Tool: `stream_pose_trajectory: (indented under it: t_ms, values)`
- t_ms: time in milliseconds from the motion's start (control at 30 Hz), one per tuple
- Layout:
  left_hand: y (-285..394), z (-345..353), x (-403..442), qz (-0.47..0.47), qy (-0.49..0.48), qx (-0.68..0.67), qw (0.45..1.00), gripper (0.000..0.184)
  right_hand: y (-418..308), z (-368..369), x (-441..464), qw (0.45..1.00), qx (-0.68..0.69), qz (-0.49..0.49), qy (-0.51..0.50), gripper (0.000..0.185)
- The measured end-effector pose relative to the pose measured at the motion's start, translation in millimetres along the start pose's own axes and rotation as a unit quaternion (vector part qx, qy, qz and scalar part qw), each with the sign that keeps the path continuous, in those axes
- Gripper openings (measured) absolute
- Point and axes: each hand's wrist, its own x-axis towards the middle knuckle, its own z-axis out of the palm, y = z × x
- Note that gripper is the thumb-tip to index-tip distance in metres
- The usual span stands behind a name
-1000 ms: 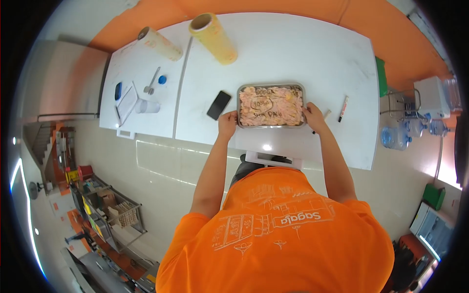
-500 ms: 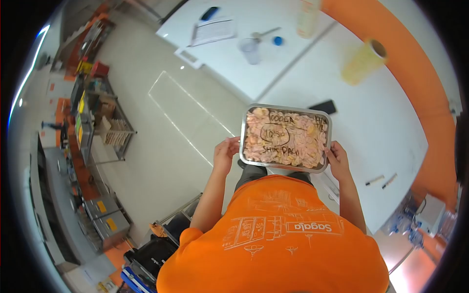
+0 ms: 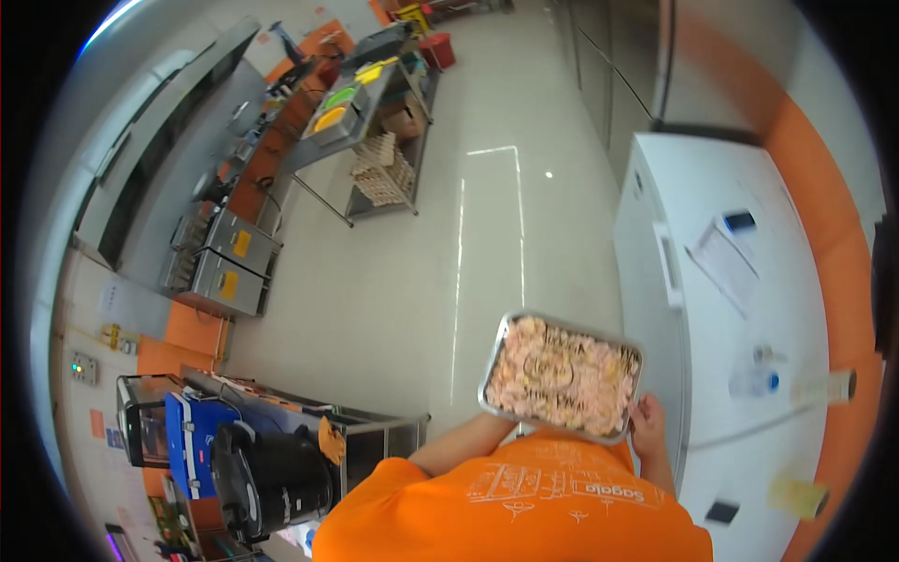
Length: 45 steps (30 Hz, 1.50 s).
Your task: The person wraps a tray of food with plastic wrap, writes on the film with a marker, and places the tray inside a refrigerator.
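A shallow metal tray (image 3: 490, 367) full of pale pink pieces that look like raw chicken (image 3: 562, 370) is held in front of my waist. Black handwriting runs across its top, seemingly on a clear film. My right hand (image 3: 647, 426) grips the tray's right end, thumb by the rim and fingers partly under it. From the left, my forearm (image 3: 459, 445) reaches beneath the tray's near-left corner. That corner hides my left hand and its fingers, though it appears to support the tray from below.
On my right is a long white counter (image 3: 712, 375) with a phone (image 3: 740, 221), papers (image 3: 726, 267) and a yellowish film roll (image 3: 798, 496). A steel rack with egg trays (image 3: 382, 173) stands ahead left. Nearer left are a black bin (image 3: 272, 482) and a blue cooler (image 3: 192, 445).
My body has turned left, so the white counter now lies along my right and more floor shows ahead. The tray came along, and my left hand went from its left edge to underneath.
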Motion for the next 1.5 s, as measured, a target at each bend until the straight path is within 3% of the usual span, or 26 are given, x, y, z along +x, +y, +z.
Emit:
stream_pose_trajectory:
  t_ms: [233,400,533,633,700,767,900,1067,1167,1267,1333,1367,1400,1500]
  values:
    - [100.9,-19.4,93.5,0.07,0.096,-0.005,0.993,0.053,-41.7,38.6,202.6,0.986,-0.013,0.048,-0.157,0.008]
    - [215.3,7.7,206.6,0.117,0.124,0.001,0.985,0.054,-163.2,87.9,425.9,0.935,-0.083,0.11,-0.328,0.016]
    - [296.9,39.5,269.9,0.147,0.146,0.004,0.978,0.054,-237.6,155.8,574.3,0.871,-0.2,0.07,-0.443,0.028]
    - [337.3,44.9,302.2,0.175,0.159,0.011,0.972,0.055,-251.9,193.3,620.7,0.874,-0.173,0.087,-0.446,0.034]
    - [398.1,37.7,360.1,0.198,0.168,0.01,0.966,0.055,-260.8,223.6,735.8,0.876,-0.182,0.082,-0.439,0.034]
    - [456.5,26.0,409.2,0.191,0.186,0.012,0.964,0.055,-248.9,251.2,802.6,0.913,-0.14,0.089,-0.372,0.035]
    - [551.8,15.7,501.5,0.175,0.21,0.028,0.962,0.056,-252.8,257.0,909.4,0.949,-0.19,0.077,-0.238,0.036]
    - [657.6,33.4,619.0,0.111,0.221,0.078,0.966,0.057,-337.4,274.1,1032.1,0.942,-0.288,0.054,-0.165,0.04]
    - [739.4,59.8,717.0,0.049,0.224,0.141,0.963,0.057,-364.9,239.7,1151.5,0.988,-0.15,0.028,-0.017,0.037]
    - [803.8,74.4,817.6,0.001,0.213,0.186,0.959,0.058,-383.6,178.9,1245.5,0.993,-0.023,-0.003,0.116,0.025]
    - [834.2,89.2,888.1,-0.018,0.213,0.205,0.955,0.058,-407.1,128.1,1310.8,0.966,-0.066,-0.041,0.247,0.019]
    - [848.2,97.1,922.1,-0.028,0.209,0.213,0.954,0.058,-421.2,102.4,1336.0,0.919,-0.195,-0.047,0.339,0.022]
    - [859.1,104.8,951.5,-0.039,0.204,0.223,0.952,0.058,-437.4,80.1,1351.5,0.848,-0.319,-0.048,0.421,0.03]
    - [887.7,115.6,1000.1,-0.069,0.194,0.246,0.947,0.059,-475.8,24.7,1370.5,0.762,-0.34,-0.097,0.543,0.063]
